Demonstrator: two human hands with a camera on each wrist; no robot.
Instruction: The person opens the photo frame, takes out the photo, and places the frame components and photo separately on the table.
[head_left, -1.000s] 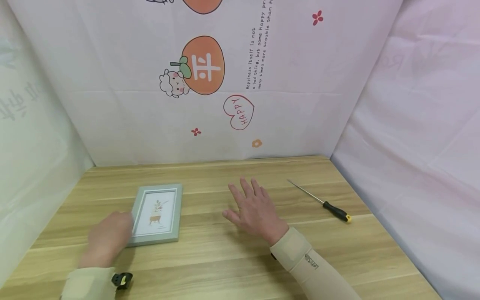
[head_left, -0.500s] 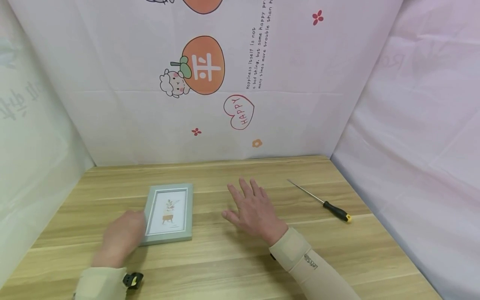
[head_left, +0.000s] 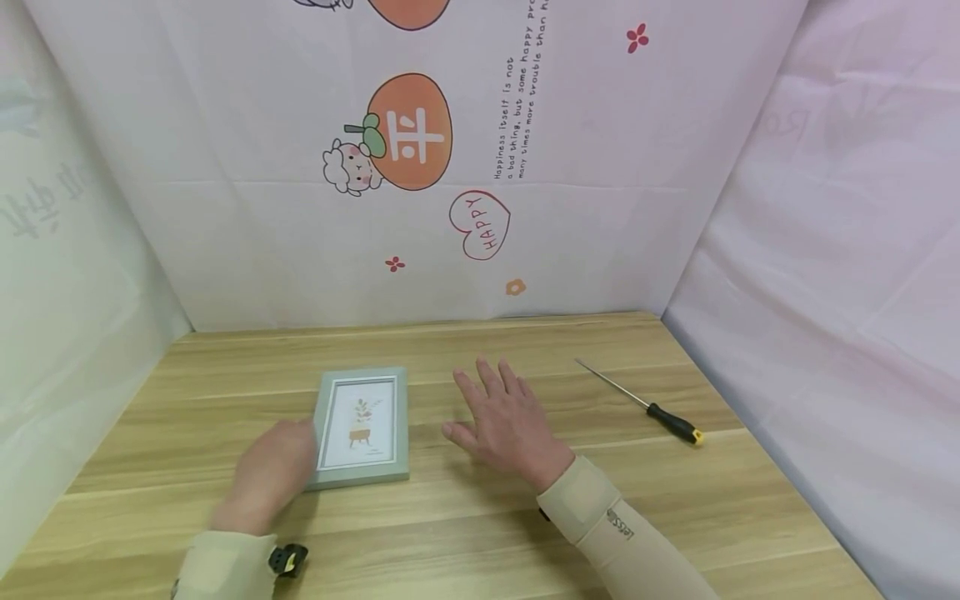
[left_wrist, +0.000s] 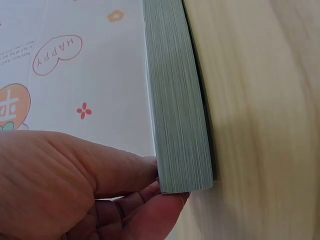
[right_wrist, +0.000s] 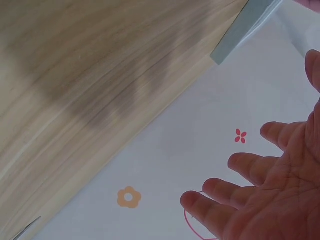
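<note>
A pale green picture frame (head_left: 402,425) with a potted-plant print lies face up, low over the left half of the table in the head view. My left hand (head_left: 276,467) pinches its left edge. Up close in the left wrist view, the thumb and fingertips hold a corner of the thick grained side (left_wrist: 177,100). To the right of the frame my right hand (head_left: 513,425) is held over the table, fingers spread and holding nothing. In the right wrist view its straight fingers (right_wrist: 247,167) point away from the palm, and the frame's corner (right_wrist: 235,40) shows at the top.
A screwdriver (head_left: 671,422) with a black and yellow handle lies on the right side of the wooden table (head_left: 450,533). White printed cloth (head_left: 570,242) walls in the back and both sides of the table.
The picture frame and my left hand have moved steadily to the right, closer to the right hand. My right hand has stayed almost in place. The screwdriver has not moved.
</note>
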